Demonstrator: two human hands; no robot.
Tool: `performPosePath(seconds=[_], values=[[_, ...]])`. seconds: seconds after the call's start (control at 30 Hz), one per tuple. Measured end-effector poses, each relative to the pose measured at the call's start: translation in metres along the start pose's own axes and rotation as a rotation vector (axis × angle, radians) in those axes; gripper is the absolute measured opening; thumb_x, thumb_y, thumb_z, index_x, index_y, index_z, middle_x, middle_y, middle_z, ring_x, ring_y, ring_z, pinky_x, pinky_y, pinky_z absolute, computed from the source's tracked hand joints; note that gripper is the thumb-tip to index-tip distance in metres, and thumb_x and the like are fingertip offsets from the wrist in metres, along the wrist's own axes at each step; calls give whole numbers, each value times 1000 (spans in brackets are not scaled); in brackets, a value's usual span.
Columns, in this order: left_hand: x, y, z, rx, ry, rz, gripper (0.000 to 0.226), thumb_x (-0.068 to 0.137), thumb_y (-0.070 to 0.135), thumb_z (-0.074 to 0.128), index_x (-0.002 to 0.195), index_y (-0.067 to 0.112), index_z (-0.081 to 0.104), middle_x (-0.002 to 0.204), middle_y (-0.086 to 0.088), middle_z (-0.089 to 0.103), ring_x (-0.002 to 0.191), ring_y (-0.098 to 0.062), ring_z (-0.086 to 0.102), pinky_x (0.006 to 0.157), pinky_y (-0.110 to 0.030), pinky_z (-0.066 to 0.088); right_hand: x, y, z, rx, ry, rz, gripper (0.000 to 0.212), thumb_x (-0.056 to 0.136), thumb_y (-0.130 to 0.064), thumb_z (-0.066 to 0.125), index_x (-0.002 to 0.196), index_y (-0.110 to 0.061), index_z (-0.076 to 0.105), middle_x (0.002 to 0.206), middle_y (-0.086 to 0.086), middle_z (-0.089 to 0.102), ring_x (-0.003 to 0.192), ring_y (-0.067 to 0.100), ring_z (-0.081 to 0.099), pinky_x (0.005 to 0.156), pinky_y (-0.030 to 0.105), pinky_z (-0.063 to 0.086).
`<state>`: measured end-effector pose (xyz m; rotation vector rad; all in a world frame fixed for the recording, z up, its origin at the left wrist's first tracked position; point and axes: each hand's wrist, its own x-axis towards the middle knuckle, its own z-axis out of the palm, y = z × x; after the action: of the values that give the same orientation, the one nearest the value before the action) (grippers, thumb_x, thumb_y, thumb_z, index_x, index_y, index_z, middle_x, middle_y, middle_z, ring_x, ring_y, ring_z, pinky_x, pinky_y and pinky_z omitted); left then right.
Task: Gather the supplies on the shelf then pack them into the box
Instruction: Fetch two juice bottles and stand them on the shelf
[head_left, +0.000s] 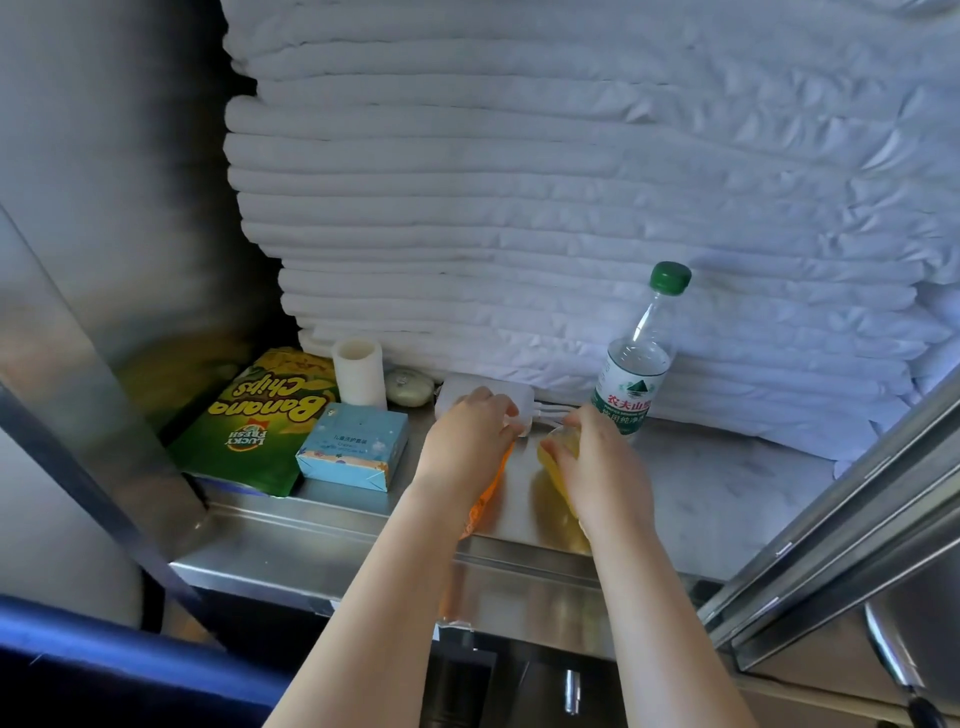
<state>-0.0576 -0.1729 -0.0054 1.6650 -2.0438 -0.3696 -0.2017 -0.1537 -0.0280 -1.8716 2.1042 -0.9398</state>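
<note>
Steel shelf (332, 540) lies nearest. On it, left hand (467, 441) grips a white pack (485, 391); right hand (602, 467) closes on a yellow packet (558, 457). Right of the pack stands a bottle (636, 364); behind it, stacked white linens (519, 208).

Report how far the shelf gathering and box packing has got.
Nothing looks packed; no box is in view. In hand: the left hand rests on the white device, and the right hand covers a yellow item. Left on the shelf: banana chips bag, blue box, white cylinder, oval soap-like piece, water bottle.
</note>
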Motion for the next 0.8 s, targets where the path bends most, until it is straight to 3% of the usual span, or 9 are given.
performPosePath(seconds=[0.13,0.27,0.43,0.53,0.63,0.73,0.8], values=[[1,1,9,68,18,18,22,94,32,51,104,13,57,108,-2,52,100,-20,50,72,-38,48,1,0,3,-44,16,-43,26,87,-30,60,109,-17,55,114,0,58,104,23,55,68,30,36],[2,-1,7,165,102,49,22,93,32,51,99,13,61,108,0,51,106,-18,44,69,-29,45,0,-5,-1,-37,129,-127,21,84,-18,64,104,-11,63,106,8,56,105,27,49,77,35,42],[-21,-6,0,208,170,42,27,92,37,49,102,17,65,108,0,52,105,-20,43,71,-31,44,-17,-4,-24,111,418,-234,8,82,-8,66,84,-16,67,81,-2,63,77,21,59,61,27,43],[-51,-16,2,127,192,107,27,90,34,56,112,20,62,119,3,53,111,-19,44,74,-33,47,-37,13,-31,19,298,-255,7,82,-13,68,87,-17,67,86,-2,63,82,22,58,63,28,45],[-74,-25,5,131,180,206,38,86,26,63,123,16,58,134,-2,51,126,-23,42,92,-41,46,-57,29,-31,-81,141,-333,23,78,-12,72,100,-11,68,106,3,61,99,25,55,81,33,46],[-88,-28,10,172,186,239,47,85,23,67,129,15,54,141,-7,46,132,-28,39,99,-43,42,-73,38,-30,-37,93,-315,40,77,-10,73,114,-11,61,125,3,55,115,23,47,94,26,38],[-94,-29,11,154,205,228,47,86,21,66,131,13,53,142,-10,45,132,-29,40,100,-41,41,-80,42,-30,-18,111,-287,47,74,-8,74,118,-11,58,129,4,51,118,22,44,95,29,38]])
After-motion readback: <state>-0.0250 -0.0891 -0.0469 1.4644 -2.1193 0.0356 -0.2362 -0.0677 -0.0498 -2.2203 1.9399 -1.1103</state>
